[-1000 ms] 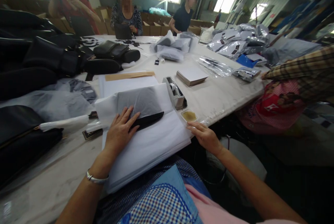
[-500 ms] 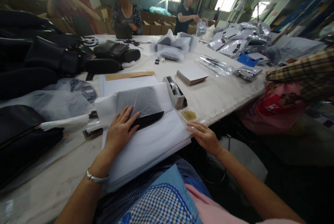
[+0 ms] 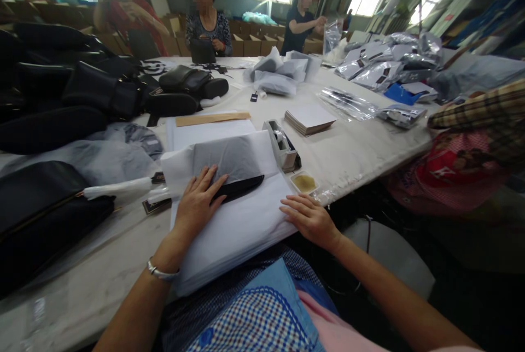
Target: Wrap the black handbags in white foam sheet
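My left hand [image 3: 200,196] lies with spread fingers on a black item [image 3: 241,188], perhaps a pouch or bag, partly covered by a folded sheet of thin white paper [image 3: 262,150]. Beneath them is a stack of white paper sheets [image 3: 233,237] at the table's front edge. My right hand [image 3: 309,218] rests with outstretched fingers on the right edge of this stack, holding nothing. Just beyond those fingertips sits a small white dish with a yellowish pad [image 3: 304,182]. A tape dispenser [image 3: 283,147] stands behind the dish.
Black bags [image 3: 94,89] are heaped at the left, and another black bag [image 3: 45,215] lies nearer me. A stack of cards [image 3: 309,119] is beyond the dispenser. Silvery packed bags [image 3: 381,62] pile up at the back right. Several people work around the table; a plaid sleeve [image 3: 479,106] shows at right.
My right hand has moved left from beside the dish onto the paper stack's edge. My left hand stays on the black item. The whole view has shifted slightly.
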### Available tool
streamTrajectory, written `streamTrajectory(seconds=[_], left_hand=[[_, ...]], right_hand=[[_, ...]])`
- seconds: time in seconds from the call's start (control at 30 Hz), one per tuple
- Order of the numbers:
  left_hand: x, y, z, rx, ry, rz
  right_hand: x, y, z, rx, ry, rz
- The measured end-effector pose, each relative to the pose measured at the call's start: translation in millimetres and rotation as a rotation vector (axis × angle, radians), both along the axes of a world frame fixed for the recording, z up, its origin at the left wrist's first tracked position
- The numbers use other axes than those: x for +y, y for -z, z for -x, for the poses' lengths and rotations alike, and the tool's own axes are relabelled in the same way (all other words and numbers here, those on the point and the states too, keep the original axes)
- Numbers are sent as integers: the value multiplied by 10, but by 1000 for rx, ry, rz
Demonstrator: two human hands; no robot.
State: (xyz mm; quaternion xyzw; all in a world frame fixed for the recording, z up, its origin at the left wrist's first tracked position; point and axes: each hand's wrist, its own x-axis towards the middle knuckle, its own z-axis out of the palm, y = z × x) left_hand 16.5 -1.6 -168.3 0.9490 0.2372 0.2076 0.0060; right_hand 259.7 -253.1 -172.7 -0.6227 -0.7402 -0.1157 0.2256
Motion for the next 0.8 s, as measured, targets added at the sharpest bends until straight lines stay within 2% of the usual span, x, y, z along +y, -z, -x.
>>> streamTrajectory(seconds=[0.2, 0.37, 0.5, 0.63, 0.8], left_hand=[[-20, -44, 5, 8, -5, 15], [-35, -64, 1, 7, -8, 27], [-41, -63, -8, 2, -6, 32], [-38, -86, 9, 6, -6, 38], [8, -161, 75, 52, 65, 81]], right_hand=[[131, -28, 219, -35, -110, 24], [184, -32, 353, -5, -100, 58], [384, -63, 542, 1, -115, -15], [649, -179, 656, 12, -154, -132], [873, -435, 577, 4, -174, -124]])
